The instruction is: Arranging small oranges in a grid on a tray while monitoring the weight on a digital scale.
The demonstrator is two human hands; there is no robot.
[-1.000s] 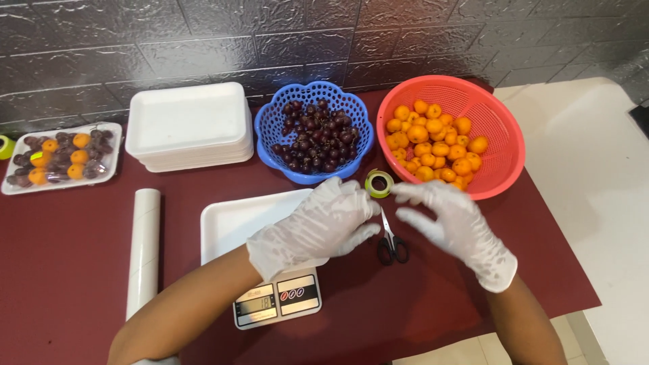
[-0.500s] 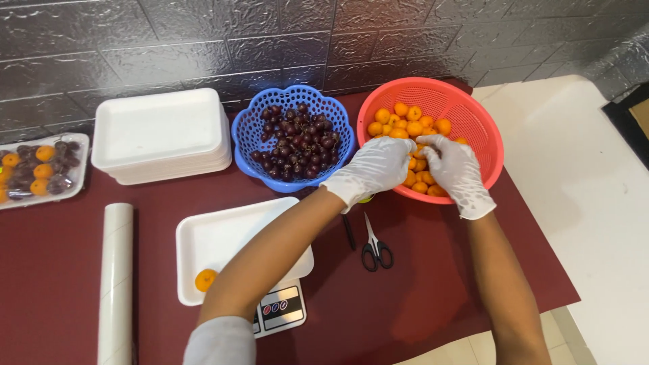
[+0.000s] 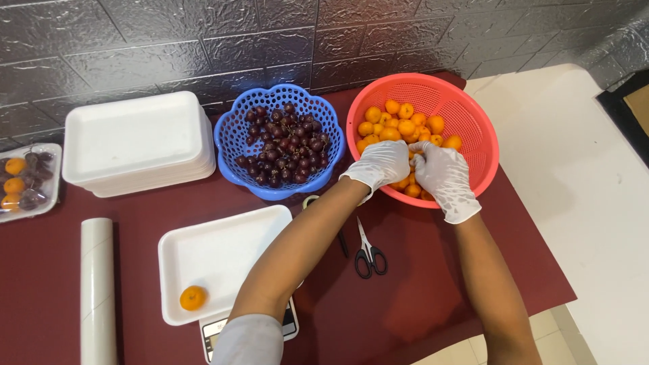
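I look down on a dark red counter [image 3: 419,297] that fills most of the frame, backed along the top by a wall of dark grey embossed tiles [image 3: 203,40]. At the right edge the red surface ends against a pale cream floor [image 3: 581,176].

At upper right sits a round coral-red plastic colander basket [image 3: 466,111] holding small orange fruits [image 3: 399,125]. Both of my hands, in white disposable gloves, are down inside its near side. My left hand [image 3: 382,164] is curled over the fruit, and my right hand [image 3: 443,177] is curled beside it, the two nearly touching; fingers are closed into the pile, but I cannot tell whether either one has a fruit gripped.

Just left of that basket, touching or nearly so, is a blue scalloped plastic basket [image 3: 236,145] filled with dark purple cherries [image 3: 284,145]. Further left is a stack of white foam trays [image 3: 135,142]. At the far left edge a filled foam tray [image 3: 30,182] shows orange and dark fruit.

At lower centre-left a single white foam tray [image 3: 230,253] rests on a small digital scale [image 3: 287,328], with one orange fruit [image 3: 193,298] in its near left corner. A white roll [image 3: 98,290] lies upright in the frame at lower left. Black-handled scissors [image 3: 368,251] lie between my forearms.
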